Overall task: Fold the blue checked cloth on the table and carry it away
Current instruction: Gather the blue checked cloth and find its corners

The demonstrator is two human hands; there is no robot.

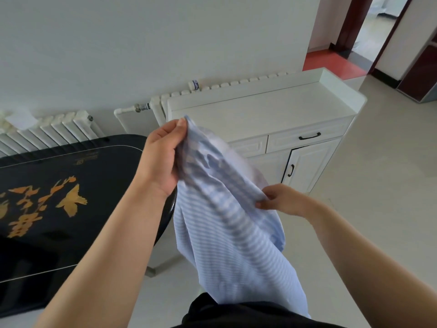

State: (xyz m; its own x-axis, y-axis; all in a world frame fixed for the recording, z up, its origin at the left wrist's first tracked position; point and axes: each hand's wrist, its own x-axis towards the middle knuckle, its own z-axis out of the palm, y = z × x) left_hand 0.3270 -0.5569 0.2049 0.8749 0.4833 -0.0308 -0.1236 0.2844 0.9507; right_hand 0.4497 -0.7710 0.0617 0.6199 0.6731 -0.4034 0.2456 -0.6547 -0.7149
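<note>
The blue checked cloth (234, 228) hangs in the air in front of me, off the table, draping down to my waist. My left hand (160, 159) grips its top end, with the thumb and fingers curled round a bunched corner at about chest height. Lower and to the right, my right hand (281, 200) pinches an edge of the cloth between thumb and fingers. The cloth is stretched loosely between the two hands and blurred by motion.
The black table (59, 197) with gold lettering stands at my left. A white cabinet (272, 114) with drawers and a slightly ajar door stands ahead against the wall, with radiators (54, 129) behind. Pale floor runs right toward a doorway (369, 31).
</note>
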